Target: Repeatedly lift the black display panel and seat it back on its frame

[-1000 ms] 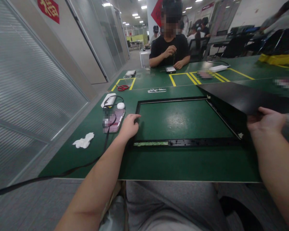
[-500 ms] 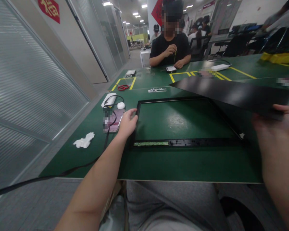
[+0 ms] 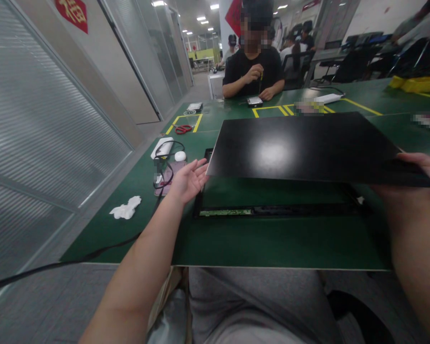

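A large flat black panel [image 3: 308, 145] hovers level over the black rectangular frame [image 3: 272, 210] that lies on the green table [image 3: 236, 239]. My right hand [image 3: 421, 167] grips the panel's right edge, thumb on top. My left hand [image 3: 188, 179] is open, palm up, fingers spread, just at the panel's left corner and above the frame's left side. A strip of green circuit board [image 3: 225, 212] shows along the frame's near edge. Most of the frame is hidden under the panel.
Left of the frame lie a phone [image 3: 170, 177], a white charger [image 3: 161, 147] with a black cable [image 3: 93, 255], and a crumpled white wipe [image 3: 126, 209]. Red scissors [image 3: 182, 129] sit farther back. A person in black [image 3: 253, 71] works across the table.
My right hand has swung the black panel leftward from the right side until it covers the frame. My left hand lifted off the frame's left edge and opened palm up.
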`<state>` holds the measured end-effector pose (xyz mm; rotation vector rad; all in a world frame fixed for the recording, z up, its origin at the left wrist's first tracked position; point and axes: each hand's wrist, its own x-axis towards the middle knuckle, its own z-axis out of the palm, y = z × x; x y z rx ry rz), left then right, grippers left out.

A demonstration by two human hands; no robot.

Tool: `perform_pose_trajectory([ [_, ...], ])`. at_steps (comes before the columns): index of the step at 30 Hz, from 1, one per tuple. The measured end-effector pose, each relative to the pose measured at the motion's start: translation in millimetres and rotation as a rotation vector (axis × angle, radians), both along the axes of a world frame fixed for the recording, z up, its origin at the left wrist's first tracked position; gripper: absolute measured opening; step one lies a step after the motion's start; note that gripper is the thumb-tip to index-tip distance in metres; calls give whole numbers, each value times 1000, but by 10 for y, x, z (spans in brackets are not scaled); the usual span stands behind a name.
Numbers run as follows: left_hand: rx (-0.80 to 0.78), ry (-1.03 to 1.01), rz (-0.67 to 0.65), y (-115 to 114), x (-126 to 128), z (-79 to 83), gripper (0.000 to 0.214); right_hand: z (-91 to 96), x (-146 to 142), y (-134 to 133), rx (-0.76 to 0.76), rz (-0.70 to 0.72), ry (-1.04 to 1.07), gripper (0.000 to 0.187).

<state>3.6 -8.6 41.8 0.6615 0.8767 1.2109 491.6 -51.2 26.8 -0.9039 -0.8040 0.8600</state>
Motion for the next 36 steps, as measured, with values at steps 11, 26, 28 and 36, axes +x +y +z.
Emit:
perform_pose_trajectory([
  [11, 267, 235, 30, 92, -59, -234, 60, 151, -181, -81, -261, 25, -192, 61],
  [26, 227, 234, -98, -3, 29, -141, 62, 36, 28, 36, -375, 90, -182, 70],
  [28, 208, 251, -88, -7, 38, -148, 63, 12, 17, 45, -375, 118, -175, 72],
  [36, 283, 305, -35, -1, 27, -168, 60, 29, -27, 31, -355, 154, -171, 71],
])
